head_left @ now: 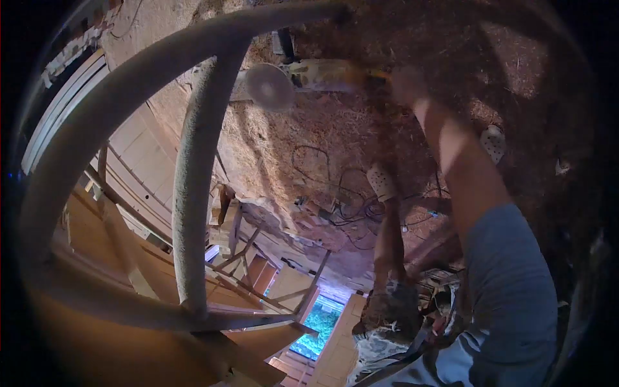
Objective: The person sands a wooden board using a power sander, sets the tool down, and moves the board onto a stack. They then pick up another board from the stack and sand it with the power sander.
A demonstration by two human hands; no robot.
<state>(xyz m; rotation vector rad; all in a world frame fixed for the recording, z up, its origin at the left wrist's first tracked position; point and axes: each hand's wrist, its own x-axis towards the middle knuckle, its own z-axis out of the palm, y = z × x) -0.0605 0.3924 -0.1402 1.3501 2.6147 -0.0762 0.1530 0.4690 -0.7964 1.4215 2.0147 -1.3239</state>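
Note:
My right hand (407,85), blurred and in shade, is at the right end of a yellow power tool (329,75), with its fingers closed round the grip. At the tool's other end is a round pale disc (269,87), close to a thick curved frame (216,29). This frame has a rough-looking pale bar (193,180) running down from its upper arc. My right arm reaches up from the lower right in a blue-grey sleeve. My left hand does not show.
Cables (371,209) lie on the straw-strewn ground near two perforated shoes, one at the centre (380,182) and one at the right (493,143). Wooden boards (138,145) fill the left side. Stacked wood blocks (224,229) stand beside thin crossed bars.

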